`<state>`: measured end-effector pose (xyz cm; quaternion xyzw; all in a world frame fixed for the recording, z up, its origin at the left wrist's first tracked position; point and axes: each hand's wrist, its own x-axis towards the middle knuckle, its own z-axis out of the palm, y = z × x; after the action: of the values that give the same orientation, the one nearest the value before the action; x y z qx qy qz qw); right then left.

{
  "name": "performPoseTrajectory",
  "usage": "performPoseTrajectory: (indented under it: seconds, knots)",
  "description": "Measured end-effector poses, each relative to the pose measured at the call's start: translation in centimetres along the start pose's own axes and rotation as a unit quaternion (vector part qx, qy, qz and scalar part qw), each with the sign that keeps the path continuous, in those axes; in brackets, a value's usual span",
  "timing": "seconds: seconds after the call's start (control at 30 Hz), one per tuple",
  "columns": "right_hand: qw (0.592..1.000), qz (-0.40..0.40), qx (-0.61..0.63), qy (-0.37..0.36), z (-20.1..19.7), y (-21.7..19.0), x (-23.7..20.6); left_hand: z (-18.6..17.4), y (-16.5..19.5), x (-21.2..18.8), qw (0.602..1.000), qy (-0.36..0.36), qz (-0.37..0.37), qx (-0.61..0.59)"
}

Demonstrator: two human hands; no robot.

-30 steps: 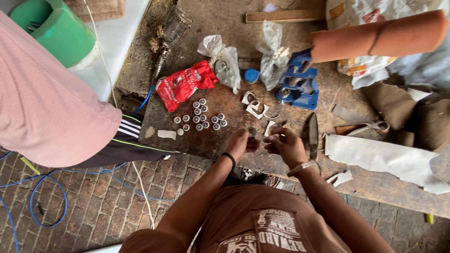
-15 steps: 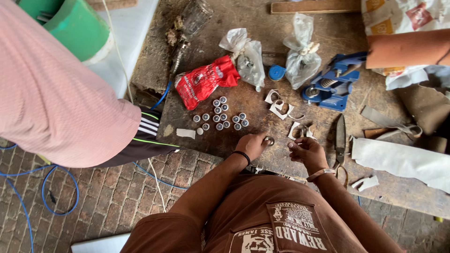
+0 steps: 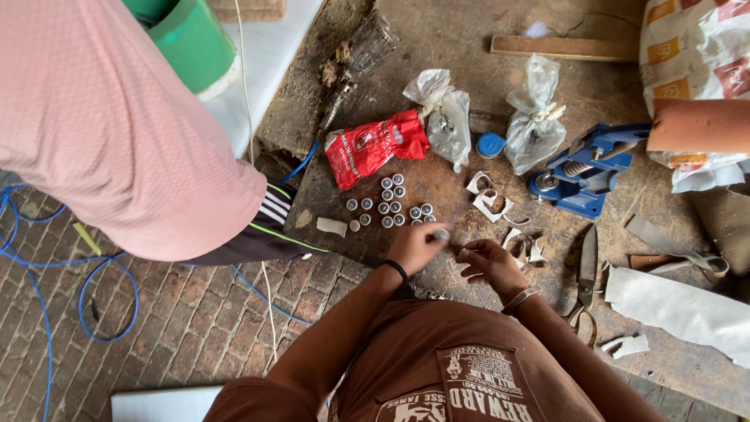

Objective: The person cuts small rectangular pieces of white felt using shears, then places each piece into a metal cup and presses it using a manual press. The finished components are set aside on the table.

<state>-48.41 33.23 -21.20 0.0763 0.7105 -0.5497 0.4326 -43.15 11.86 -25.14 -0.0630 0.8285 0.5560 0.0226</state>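
Observation:
My left hand (image 3: pixel 416 244) pinches a small silver cap (image 3: pixel 441 234) just below a cluster of several matching round caps (image 3: pixel 389 205) laid out on the worn wooden bench (image 3: pixel 547 70). My right hand (image 3: pixel 491 264), with a metal bangle on the wrist, is curled close beside it, fingers bent over something too small to make out. Bent strips of white sheet metal (image 3: pixel 491 202) lie just beyond my right hand.
A person in a pink shirt (image 3: pixel 109 133) stands at the left. On the bench lie a red packet (image 3: pixel 373 145), two clear plastic bags (image 3: pixel 449 117), a blue metal tool (image 3: pixel 582 173), tin snips (image 3: pixel 586 273) and a terracotta pipe (image 3: pixel 699 125). Blue cable (image 3: pixel 47 258) loops over brick floor.
My left hand has moved up and left toward the cluster of caps, holding one cap. My right hand stays curled beside it. The view has shifted right.

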Motion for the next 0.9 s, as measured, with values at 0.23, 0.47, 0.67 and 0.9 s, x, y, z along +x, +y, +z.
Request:
performPoseTrajectory:
  seconds: [0.23, 0.47, 0.67, 0.9]
  knots:
    - [0.998, 0.017, -0.013, 0.051, -0.7, 2.0, -1.5, -6.7, -1.4, 7.7, 0.978, 0.071, -0.029, 0.193]
    - [0.935, 0.012, -0.216, 0.28, -3.0, 7.0, -5.6, -7.2, -1.8, 12.5, 0.943, -0.041, -0.037, 0.327]
    - [0.841, 0.005, -0.311, 0.443, -5.1, 12.6, -10.8, -7.1, -2.5, 11.8, 0.946, -0.034, -0.002, 0.324]
    - [0.793, -0.023, -0.413, 0.447, -5.9, 14.2, -11.6, -4.3, -0.8, 7.2, 0.972, -0.028, -0.042, 0.231]
